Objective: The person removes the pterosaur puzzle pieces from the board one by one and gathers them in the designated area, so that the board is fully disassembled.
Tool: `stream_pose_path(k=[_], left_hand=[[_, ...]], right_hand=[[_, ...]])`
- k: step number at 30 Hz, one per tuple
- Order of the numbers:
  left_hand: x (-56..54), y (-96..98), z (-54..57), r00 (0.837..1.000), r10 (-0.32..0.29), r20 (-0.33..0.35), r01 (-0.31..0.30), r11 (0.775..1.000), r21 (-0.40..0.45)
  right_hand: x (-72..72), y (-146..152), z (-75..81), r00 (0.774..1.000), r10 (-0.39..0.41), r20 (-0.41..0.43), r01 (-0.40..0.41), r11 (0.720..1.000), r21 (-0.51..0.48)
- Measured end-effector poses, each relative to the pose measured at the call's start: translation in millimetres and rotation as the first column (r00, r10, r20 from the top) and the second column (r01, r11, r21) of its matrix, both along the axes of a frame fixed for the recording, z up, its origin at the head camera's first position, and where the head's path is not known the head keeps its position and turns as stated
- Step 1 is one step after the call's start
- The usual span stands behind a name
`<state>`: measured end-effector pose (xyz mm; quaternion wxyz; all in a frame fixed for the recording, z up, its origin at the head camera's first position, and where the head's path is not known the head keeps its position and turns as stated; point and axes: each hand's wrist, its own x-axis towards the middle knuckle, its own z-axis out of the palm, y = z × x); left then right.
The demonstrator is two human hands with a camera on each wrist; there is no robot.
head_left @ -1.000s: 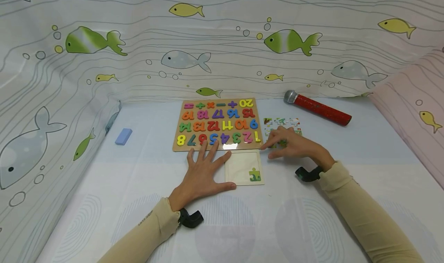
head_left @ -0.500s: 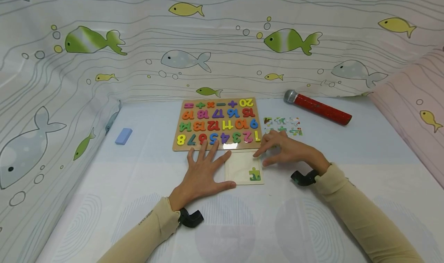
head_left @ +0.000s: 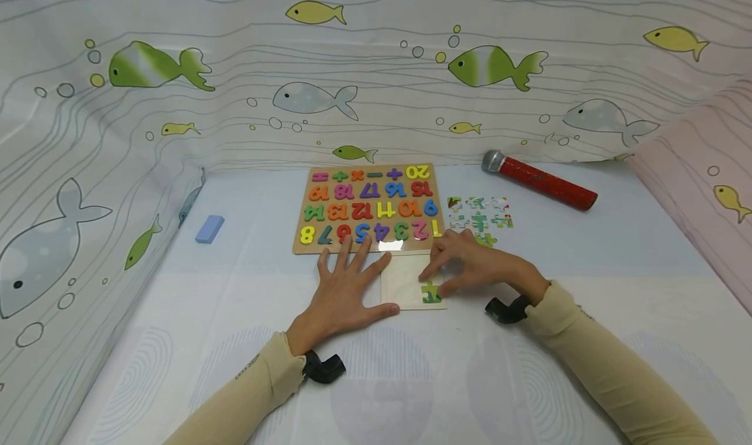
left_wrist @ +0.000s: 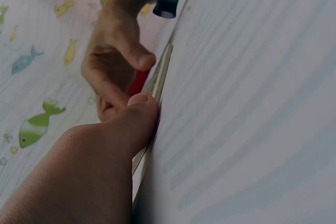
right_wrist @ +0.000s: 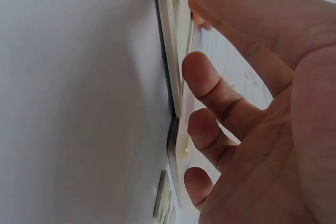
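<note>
A small pale wooden puzzle tray [head_left: 402,282] lies before me, with a green jigsaw piece [head_left: 431,293] in its near right corner. My left hand [head_left: 343,295] is spread flat at the tray's left side, thumb and index fingertip right at its edge; the left wrist view shows the thumb [left_wrist: 139,111] against the rim. My right hand [head_left: 478,262] reaches over the tray's right side. Its index finger and thumb are parted close over the green piece, one at either side. In the right wrist view, the other fingers [right_wrist: 202,74] are loosely bent and hold nothing.
Directly beyond the tray is a number board [head_left: 370,210] with coloured numerals. Several loose jigsaw pieces [head_left: 478,220] lie right of it. A red toy microphone [head_left: 540,183] rests at the back right, a blue block [head_left: 209,230] at the left. Fish-printed cloth [head_left: 399,66] hangs behind.
My right hand has moved from the loose pieces toward me and left, to the green piece in the tray. More loose pieces now show. The left hand has stayed in place.
</note>
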<state>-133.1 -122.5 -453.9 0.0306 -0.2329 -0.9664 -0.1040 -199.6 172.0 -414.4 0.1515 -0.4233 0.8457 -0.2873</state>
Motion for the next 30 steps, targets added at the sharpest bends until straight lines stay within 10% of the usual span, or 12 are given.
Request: stream_pose_path(k=[30], left_hand=[[0.9, 0.8, 2.3, 1.000, 0.003, 0.028, -0.003, 1.000, -0.005]], right_hand=[[5.9, -5.0, 0.4, 0.999, 0.040, -0.013, -0.040, 0.999, 0.025]])
